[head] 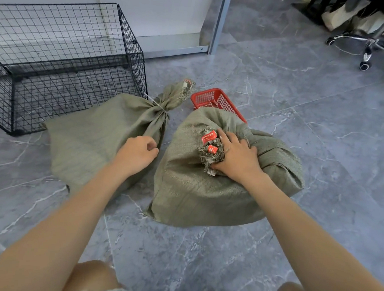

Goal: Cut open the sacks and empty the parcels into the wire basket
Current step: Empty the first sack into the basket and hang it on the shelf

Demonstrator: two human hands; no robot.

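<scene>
Head view: a person crouches over a grey marbled floor (201, 259), both bare arms reaching forward. Two green woven sacks lie side by side, both tied, neither cut.

The right sack (206, 191) sits directly ahead. Its bunched neck, marked with red tags (207, 138), points up toward the viewer. The right hand (238, 155) clasps that neck, fingers laid over the top and thumb tucked beneath.

The left sack (89, 142) lies flatter. Its long axis runs from near left to far right, ending in a neck cinched with a pale tie (160, 109). The left hand (138, 153) hovers at the fabric below that tie with fingers curled; whether it pinches the cloth cannot be told.

The black wire basket (77, 82) stands open-topped at far left, just beside the left sack and nearer the left hand. No parcels are visible in it. A small red plastic basket (217, 99) sits behind the right sack.

No cutting tool is visible. The next move likely needs one at the clasped neck.
</scene>
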